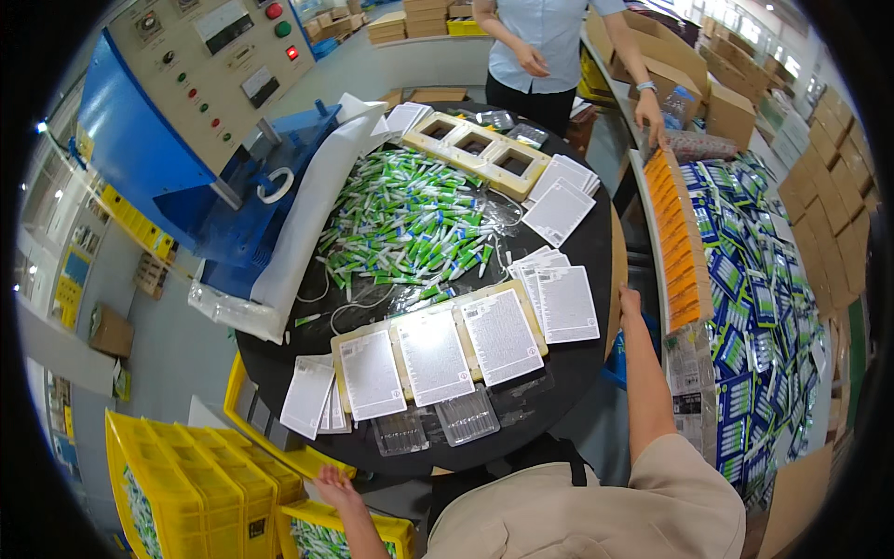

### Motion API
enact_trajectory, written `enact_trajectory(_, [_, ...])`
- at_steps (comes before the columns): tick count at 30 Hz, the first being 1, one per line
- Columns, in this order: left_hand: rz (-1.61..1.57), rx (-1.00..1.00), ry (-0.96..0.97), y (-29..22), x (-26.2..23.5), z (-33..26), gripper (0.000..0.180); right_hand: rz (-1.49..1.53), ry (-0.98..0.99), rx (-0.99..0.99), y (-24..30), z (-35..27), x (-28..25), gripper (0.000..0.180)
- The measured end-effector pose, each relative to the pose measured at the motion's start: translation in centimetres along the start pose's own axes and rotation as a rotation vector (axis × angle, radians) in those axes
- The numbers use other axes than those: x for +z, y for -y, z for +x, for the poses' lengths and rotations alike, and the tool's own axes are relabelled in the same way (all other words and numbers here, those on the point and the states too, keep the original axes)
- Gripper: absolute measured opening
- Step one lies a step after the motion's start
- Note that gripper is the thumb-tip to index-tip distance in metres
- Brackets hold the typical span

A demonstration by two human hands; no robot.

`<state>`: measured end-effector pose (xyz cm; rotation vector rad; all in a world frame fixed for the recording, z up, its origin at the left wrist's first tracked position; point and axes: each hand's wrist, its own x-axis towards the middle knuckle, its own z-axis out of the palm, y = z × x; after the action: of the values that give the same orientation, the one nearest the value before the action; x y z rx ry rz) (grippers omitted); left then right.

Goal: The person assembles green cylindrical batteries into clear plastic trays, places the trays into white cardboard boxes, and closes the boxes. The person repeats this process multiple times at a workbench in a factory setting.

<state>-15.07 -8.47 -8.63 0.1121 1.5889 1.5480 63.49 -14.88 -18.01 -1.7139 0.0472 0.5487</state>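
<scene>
The left hand (333, 486) is reaching low, fingers spread, just beside the rim of a yellow crate (307, 522) that is holding green-and-white packs, below the edge of the round black counter (577, 359). The right hand (630, 303) is resting at the counter's right edge, near a white printed card (566, 304) lying flat

The round table (577, 363) has a matt black top, heaped with glossy green-and-white plastic tubes (410, 224) and set with pale wooden frames (475, 144). Matt white printed paper cards (433, 354) lie on it beside clear, shiny plastic blister trays (466, 416). The crates (186, 484) are smooth yellow plastic, and the machine (158, 140) is blue painted metal.
</scene>
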Motion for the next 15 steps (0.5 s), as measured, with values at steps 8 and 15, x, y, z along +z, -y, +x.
enact_trajectory(8, [-0.027, -0.574, -0.111, 12.9, -11.9, -3.3, 0.048, 0.067, -0.038, 0.034, -3.7, -3.1, -0.9, 0.022])
enact_trajectory(15, [-0.057, -0.673, -0.028, 13.9, -8.8, -5.5, 0.054, 0.142, -0.023, 0.107, -8.4, -19.4, -1.7, 0.015])
